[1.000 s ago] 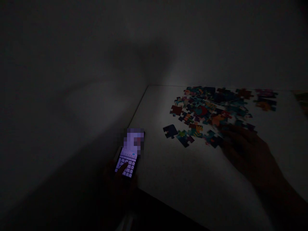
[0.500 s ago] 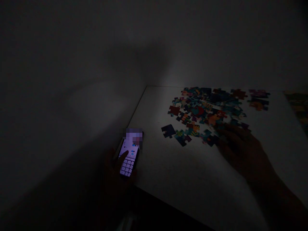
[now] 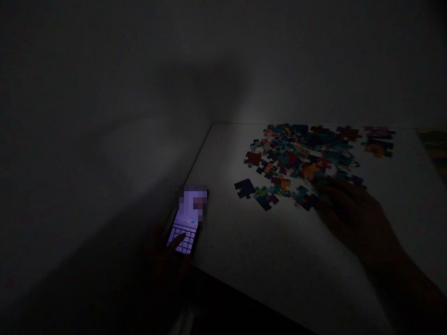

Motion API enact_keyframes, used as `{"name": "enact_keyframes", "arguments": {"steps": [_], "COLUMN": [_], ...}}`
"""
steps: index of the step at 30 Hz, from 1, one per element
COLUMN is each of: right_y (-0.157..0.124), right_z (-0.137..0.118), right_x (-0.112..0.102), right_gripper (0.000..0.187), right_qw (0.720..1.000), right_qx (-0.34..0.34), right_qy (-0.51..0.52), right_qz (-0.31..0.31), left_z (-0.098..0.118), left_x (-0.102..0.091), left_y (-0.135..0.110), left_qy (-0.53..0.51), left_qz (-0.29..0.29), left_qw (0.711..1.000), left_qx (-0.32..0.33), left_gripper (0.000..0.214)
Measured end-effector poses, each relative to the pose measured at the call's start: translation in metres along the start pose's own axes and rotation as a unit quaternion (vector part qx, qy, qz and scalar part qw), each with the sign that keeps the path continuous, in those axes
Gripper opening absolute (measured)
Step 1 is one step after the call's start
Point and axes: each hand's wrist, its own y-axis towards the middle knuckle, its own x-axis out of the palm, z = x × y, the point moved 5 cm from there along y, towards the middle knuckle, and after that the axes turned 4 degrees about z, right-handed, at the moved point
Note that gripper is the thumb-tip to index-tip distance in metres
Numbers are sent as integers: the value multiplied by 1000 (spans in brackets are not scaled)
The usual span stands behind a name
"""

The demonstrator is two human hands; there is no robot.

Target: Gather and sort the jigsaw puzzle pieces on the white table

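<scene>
In the dim light a lit phone lies at the left edge of the white tabletop, its screen showing a keypad and a blurred upper part. Over its lower end is my left hand, fingers apart, one stretched out onto the keys. Much of that hand is lost in darkness. My right hand rests at the near right side of a spread of colourful jigsaw puzzle pieces. Its thumb and fingers are apart, with fingertips beside or on the pieces. One dark blue piece lies at the spread's near left.
A pale wall rises along the left and back of the tabletop, with shadows on it. Two pieces sit apart at the far right. A greenish printed surface shows at the right edge.
My left finger has moved down from the middle of the phone screen onto the keypad, and the screen content differs. My right hand and the pieces stay practically as they were.
</scene>
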Motion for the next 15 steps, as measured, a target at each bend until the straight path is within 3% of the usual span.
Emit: {"name": "enact_keyframes", "arguments": {"steps": [4,9,15], "right_y": [-1,-1,-1], "right_z": [0,-2,-2], "right_x": [1,-1,-1], "right_gripper": [39,39,39], "right_qw": [1000,1000,999], "right_qx": [13,30,33], "right_qy": [0,-9,-3], "right_qz": [-2,0,3], "left_z": [2,-15,-22], "left_x": [-1,-4,-7], "left_y": [4,3,-1], "left_qy": [-6,10,7], "left_qz": [-4,34,25], "left_qw": [1000,999,999], "left_qx": [4,26,37], "left_gripper": [23,31,26]}}
